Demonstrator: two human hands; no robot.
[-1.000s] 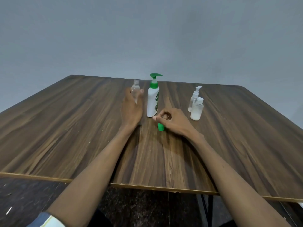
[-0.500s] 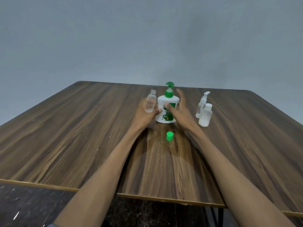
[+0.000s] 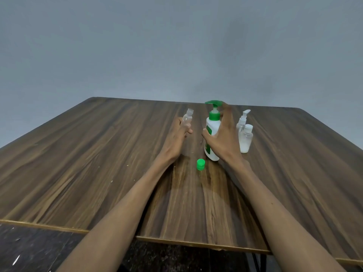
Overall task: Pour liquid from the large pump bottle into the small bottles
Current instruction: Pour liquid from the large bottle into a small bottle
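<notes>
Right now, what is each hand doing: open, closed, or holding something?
Left hand: holds the small clear bottle, which has no cap on.
Right hand: thumb and fingers curled round the large pump bottle, which stands on the table.

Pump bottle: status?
Left hand holds uncapped small bottle. Right hand wraps pump bottle, upright on table. Green cap lies near.

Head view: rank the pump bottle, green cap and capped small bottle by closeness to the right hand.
1. Pump bottle: under the right hand, touching.
2. Capped small bottle: just to its right.
3. Green cap: nearer the person, left of the wrist.
</notes>
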